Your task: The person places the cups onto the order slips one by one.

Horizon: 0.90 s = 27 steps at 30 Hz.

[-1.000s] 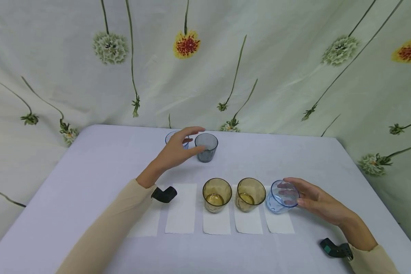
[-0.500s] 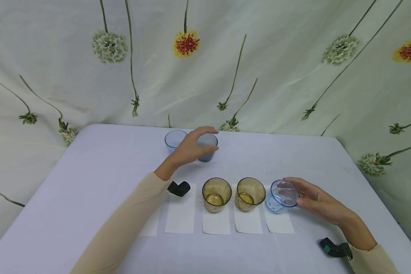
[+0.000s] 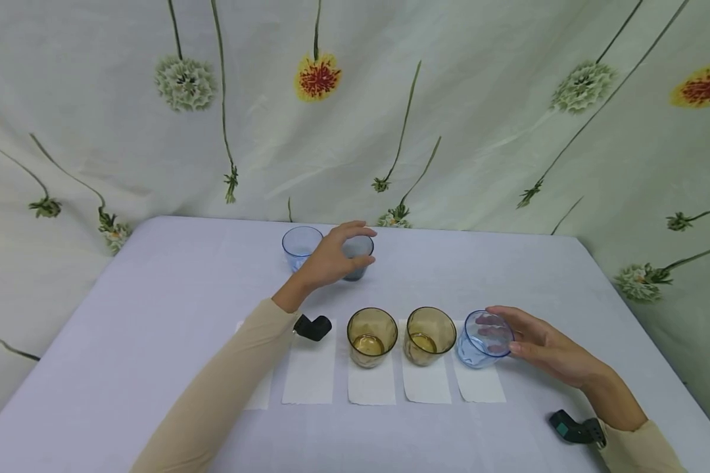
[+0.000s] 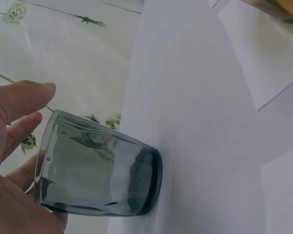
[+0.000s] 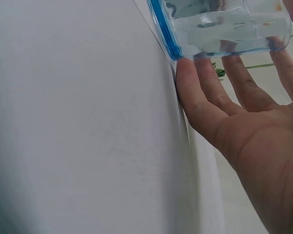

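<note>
Head view gives us the smoky grey-blue glass tumbler [image 3: 357,249] near the far edge of the pale lavender tabletop [image 3: 171,309], upright, its mouth up and its long axis vertical. Our left hand [image 3: 331,259] curves about its rim from the left, thumb on the near side and fingers on the far side, partly opened; the left wrist view shows a gap between the uppermost fingertip and the rim, so we cannot tell whether it grips the glass. That view turns everything sideways, so we see the tumbler's mouth to the left and its thick base to the right, against the tabletop. Just beside it, to the left, stands a light blue clear glass tumbler [image 3: 300,247], also mouth up. Our right hand [image 3: 550,351] is half curled and holds a blue-rimmed clear glass tumbler [image 3: 479,355] from the right, with thumb and fingers on opposite sides; this one is upright too, standing at the rightmost of the white paper strips [image 3: 309,374]. Left of it, two amber-brown glass tumblers [image 3: 371,336] stand mouth up on neighbouring strips. Behind the tabletop we see a white flower-printed cloth [image 3: 479,164].
</note>
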{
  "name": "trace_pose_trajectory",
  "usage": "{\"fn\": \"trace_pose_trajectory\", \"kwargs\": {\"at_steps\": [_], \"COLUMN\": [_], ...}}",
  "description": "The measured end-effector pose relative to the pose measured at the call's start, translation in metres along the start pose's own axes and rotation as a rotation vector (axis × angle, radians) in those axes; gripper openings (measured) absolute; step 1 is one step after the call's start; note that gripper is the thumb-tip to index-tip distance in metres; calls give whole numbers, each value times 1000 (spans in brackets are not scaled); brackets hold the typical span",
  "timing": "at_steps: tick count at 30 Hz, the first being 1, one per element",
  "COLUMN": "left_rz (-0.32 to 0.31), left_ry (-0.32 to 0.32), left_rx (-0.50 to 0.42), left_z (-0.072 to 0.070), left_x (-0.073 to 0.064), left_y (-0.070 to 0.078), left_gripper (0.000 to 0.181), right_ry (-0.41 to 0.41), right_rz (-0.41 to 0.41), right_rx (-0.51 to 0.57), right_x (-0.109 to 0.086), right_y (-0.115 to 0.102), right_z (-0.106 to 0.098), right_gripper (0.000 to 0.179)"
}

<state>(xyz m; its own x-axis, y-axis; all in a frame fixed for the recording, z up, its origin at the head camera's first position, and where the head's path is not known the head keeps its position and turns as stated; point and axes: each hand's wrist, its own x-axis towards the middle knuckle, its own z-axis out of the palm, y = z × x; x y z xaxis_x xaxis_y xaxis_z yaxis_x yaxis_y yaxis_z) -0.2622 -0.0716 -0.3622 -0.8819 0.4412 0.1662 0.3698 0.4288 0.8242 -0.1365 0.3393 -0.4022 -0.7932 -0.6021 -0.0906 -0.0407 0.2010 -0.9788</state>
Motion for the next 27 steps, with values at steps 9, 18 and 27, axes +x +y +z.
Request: {"fn": "trace_pose_trajectory", "kwargs": {"at_steps": [9, 18, 27], "left_rz": [-39, -59, -67], "left_ry": [29, 29, 37], "left_rx": [-32, -26, -38], "left_z": [5, 8, 7], "left_x": [0, 0, 0], "left_y": [-6, -10, -11], "left_gripper": [50, 65, 66], "right_ry": [14, 15, -3], "right_rz": [9, 17, 6], "right_rx": [-24, -14, 3], "right_x": [-1, -1, 1], "right_y": [1, 0, -1], "right_z": [0, 1, 1], "right_gripper": [56, 56, 55]}}
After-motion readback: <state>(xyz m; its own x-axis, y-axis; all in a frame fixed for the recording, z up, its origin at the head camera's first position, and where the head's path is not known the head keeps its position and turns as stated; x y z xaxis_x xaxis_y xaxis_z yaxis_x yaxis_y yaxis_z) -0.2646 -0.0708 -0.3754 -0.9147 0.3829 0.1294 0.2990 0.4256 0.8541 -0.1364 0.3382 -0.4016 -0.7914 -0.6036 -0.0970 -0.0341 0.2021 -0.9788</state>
